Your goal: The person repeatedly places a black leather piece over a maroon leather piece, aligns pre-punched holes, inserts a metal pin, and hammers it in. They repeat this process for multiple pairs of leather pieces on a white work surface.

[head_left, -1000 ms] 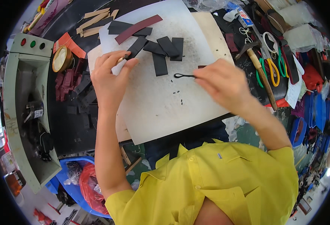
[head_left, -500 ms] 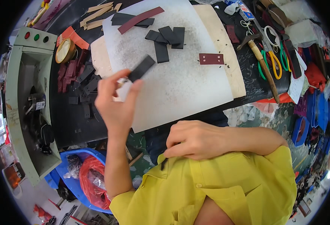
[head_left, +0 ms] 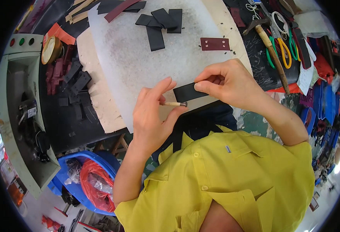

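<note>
My right hand (head_left: 232,83) pinches the right end of a black leather-like strip (head_left: 186,92), which lies at the near edge of the white cutting board (head_left: 147,71). Just left of the strip is my left hand (head_left: 150,118), thumb and forefinger apart. A thin wooden-handled tool (head_left: 174,103) with a dark end sticks out of its grip toward the strip; its other end is hidden by the hand. Farther back on the board, several black strips (head_left: 155,38) overlap. A maroon piece with punched holes (head_left: 215,44) lies at the board's right side.
A hammer (head_left: 272,58) and scissors with yellow and green handles (head_left: 284,54) lie on the right. Left of the board are black and maroon pieces (head_left: 77,83) and a round bowl (head_left: 51,50). A blue tub (head_left: 110,164) stands below the table's left side.
The black strip has passed from my left hand to my right and come down to the board's near edge. My right hand has moved up from my front. The whole view has shifted.
</note>
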A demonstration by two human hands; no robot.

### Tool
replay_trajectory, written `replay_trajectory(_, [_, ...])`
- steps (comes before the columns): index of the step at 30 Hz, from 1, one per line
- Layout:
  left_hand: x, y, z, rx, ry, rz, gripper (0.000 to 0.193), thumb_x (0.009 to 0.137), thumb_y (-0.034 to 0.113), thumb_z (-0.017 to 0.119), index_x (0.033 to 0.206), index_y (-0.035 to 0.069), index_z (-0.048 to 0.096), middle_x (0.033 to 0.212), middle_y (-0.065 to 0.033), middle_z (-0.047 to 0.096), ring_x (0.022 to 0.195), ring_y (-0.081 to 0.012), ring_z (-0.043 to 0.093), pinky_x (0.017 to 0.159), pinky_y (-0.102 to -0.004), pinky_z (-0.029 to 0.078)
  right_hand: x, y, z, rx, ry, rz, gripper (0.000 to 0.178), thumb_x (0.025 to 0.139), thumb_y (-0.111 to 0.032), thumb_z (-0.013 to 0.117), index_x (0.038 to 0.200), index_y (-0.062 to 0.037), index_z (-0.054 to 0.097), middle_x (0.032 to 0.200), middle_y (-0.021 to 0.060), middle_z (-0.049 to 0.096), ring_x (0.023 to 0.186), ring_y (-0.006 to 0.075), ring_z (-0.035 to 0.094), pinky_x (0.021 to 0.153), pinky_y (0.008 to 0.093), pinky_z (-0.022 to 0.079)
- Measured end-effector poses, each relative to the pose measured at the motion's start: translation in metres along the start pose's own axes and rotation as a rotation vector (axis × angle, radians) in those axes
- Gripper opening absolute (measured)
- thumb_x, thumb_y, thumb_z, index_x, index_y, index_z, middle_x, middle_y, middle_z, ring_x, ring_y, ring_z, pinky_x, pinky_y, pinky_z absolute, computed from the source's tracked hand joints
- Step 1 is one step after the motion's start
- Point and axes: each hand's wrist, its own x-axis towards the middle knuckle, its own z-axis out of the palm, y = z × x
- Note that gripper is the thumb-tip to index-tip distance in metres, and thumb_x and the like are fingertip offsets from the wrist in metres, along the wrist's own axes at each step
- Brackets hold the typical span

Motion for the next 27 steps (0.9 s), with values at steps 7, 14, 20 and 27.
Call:
replay_trajectory(7, [-0.002, -0.007, -0.003, 0.004, -0.018, -0.004, 0.063, 0.072, -0.006, 0.078, 0.128, 0.005, 0.053, 0.11, -0.0073, 0.073, 0.072, -0.013, 0.056, 0.065, -0.0248, 0.045, 0.001, -0.007, 0.001, -0.076, 0.025, 0.018, 0.018, 0.085, -0.015, 0.071, 0.089, 0.003, 0.073, 0.073, 0.016, 0.071, 0.066, 0.0228, 0.07, 0.063, 0.0323, 0.054])
replay_trajectory(14, [0.003, -0.004, -0.004, 0.06, -0.043, 0.036, 0.04, 0.07, -0.003, 0.08, 0.107, 0.008, 0.07, 0.101, -0.0073, 0.07, 0.071, -0.0176, 0.056, 0.061, -0.0272, 0.046, 0.001, -0.006, 0.003, -0.107, 0.046, 0.006, 0.019, 0.083, -0.017, 0.073, 0.087, 0.0016, 0.072, 0.073, 0.0147, 0.069, 0.069, 0.0255, 0.069, 0.063, 0.033, 0.053])
replay_trajectory(20, [0.004, -0.003, -0.002, 0.116, -0.054, 0.108, 0.027, 0.071, -0.002, 0.079, 0.096, 0.008, 0.076, 0.103, -0.0077, 0.069, 0.07, -0.0195, 0.054, 0.06, -0.0295, 0.045, 0.0, 0.005, -0.021, -0.45, 0.284, -0.427, 0.023, 0.077, -0.016, 0.079, 0.092, -0.0025, 0.067, 0.09, 0.0112, 0.065, 0.081, 0.0321, 0.065, 0.07, 0.0391, 0.054])
replay_trajectory(27, [0.004, -0.002, 0.0, 0.11, -0.029, 0.095, 0.028, 0.07, -0.003, 0.079, 0.095, 0.007, 0.076, 0.103, -0.0082, 0.07, 0.075, -0.0211, 0.058, 0.066, -0.0304, 0.048, -0.015, 0.018, 0.003, -0.315, 0.11, -0.528, 0.052, 0.074, -0.002, 0.078, 0.12, -0.0039, 0.054, 0.103, 0.0139, 0.064, 0.088, 0.0337, 0.064, 0.075, 0.0398, 0.054])
